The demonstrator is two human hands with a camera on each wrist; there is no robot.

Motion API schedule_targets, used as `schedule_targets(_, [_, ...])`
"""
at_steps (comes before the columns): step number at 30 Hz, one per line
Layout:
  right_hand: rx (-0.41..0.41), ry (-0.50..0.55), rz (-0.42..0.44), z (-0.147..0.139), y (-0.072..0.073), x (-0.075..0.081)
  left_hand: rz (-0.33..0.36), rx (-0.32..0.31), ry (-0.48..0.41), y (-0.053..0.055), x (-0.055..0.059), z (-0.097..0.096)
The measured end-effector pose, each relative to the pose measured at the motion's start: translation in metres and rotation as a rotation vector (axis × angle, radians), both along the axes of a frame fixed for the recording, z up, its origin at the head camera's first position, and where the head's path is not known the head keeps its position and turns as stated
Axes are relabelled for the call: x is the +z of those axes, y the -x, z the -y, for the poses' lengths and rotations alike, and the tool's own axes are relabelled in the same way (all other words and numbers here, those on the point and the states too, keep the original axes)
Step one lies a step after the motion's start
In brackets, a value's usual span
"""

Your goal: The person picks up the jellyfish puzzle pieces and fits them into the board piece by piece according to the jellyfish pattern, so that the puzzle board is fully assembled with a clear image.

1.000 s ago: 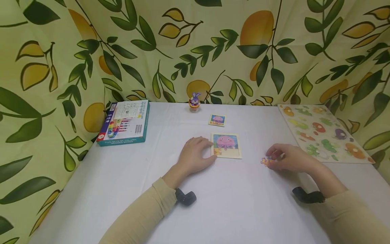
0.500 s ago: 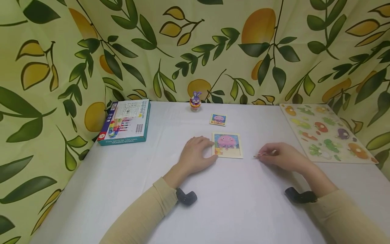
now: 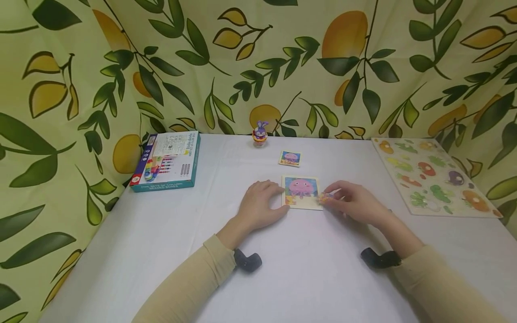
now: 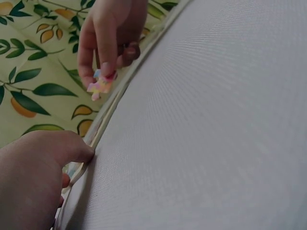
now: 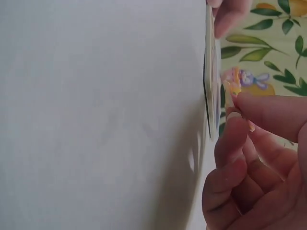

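A small jigsaw board point(image 3: 305, 206) with a pink jellyfish picture lies on the white table; bare backing shows along its lower part. My left hand point(image 3: 260, 207) holds the board at its left side, thumb at the near corner and fingers along the edge. Between thumb and fingertips, my right hand point(image 3: 357, 202) pinches a puzzle piece point(image 4: 100, 87), orange, pink and yellow with knobs. In the head view the piece overlaps the board's right edge. Seen from the right wrist, the piece point(image 5: 230, 93) is tilted nearly edge-on beside the board point(image 5: 209, 72).
Beyond the board lies a small jellyfish picture card point(image 3: 290, 158), with a purple rabbit figurine point(image 3: 260, 133) behind it. A teal-edged box point(image 3: 165, 162) is at the back left. A vegetable puzzle board point(image 3: 436, 179) lies on the right. Patterned cloth point(image 3: 258, 67) hangs behind the table.
My right hand has moved left with the puzzle piece, from the table right of the jigsaw board to its right edge. My left hand has stayed at the board.
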State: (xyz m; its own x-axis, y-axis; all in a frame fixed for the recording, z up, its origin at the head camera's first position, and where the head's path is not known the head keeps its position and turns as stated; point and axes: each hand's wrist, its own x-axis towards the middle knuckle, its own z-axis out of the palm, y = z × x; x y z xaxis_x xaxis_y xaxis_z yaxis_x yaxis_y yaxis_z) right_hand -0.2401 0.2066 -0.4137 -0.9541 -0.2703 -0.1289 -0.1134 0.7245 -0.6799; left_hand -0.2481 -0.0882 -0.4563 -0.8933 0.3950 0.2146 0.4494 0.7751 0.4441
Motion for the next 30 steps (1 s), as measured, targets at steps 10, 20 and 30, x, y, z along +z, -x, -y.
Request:
schedule_targets(10, [0.032,0.009,-0.025,0.026,0.005,-0.003,-0.016,-0.003,0.009,0.0,0.001,0.0])
schedule_targets(20, [0.067,-0.064,-0.109,0.043,0.01,-0.004,-0.024,-0.007,0.01,0.001,0.001,0.001])
schedule_targets(30, [0.074,-0.136,-0.168,0.061,0.011,-0.004,-0.024,-0.01,0.012,0.001,0.001,0.001])
